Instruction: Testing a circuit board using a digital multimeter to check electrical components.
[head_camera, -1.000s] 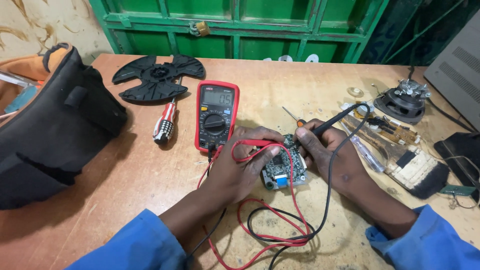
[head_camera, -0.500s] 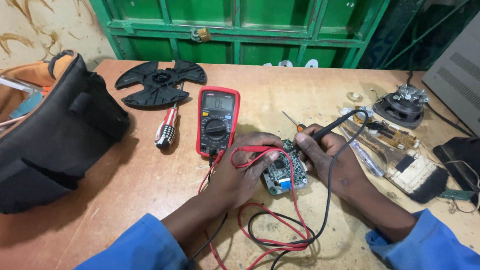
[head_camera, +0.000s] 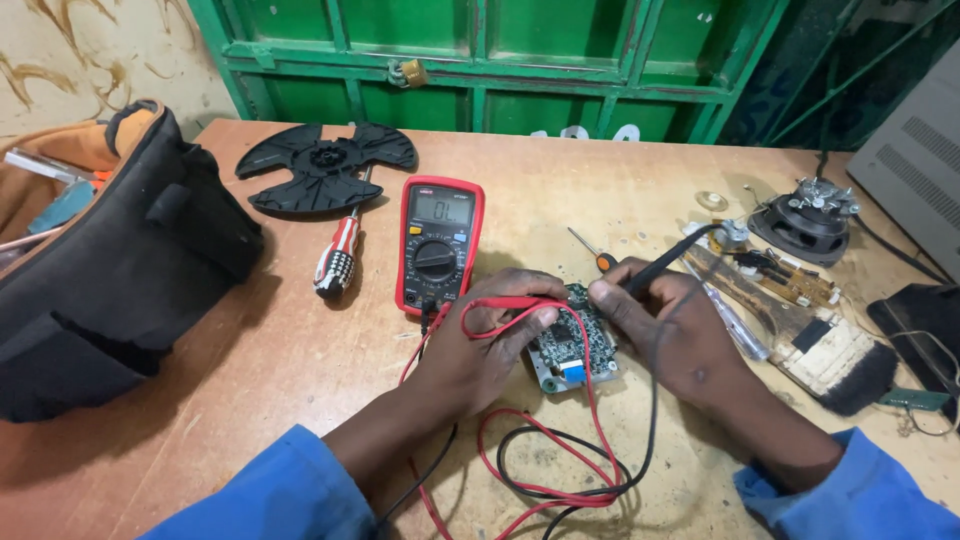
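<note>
Circuit board (head_camera: 572, 345) beneath both hands' fingers (head_camera: 520, 300), probes pinched.

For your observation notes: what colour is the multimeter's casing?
Red around a dark grey face; the multimeter shows best in the head view.

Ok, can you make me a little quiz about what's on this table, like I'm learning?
1. True or false: the right hand holds a black probe with its tip on the small circuit board.
2. What colour is the casing of the meter next to the left hand?
A. blue
B. red
C. yellow
3. Fill in: the screwdriver with the striped handle lies between the meter and the black ____.

Key
1. True.
2. B, red.
3. Tool bag, which sits at the left edge of the wooden table.
</note>
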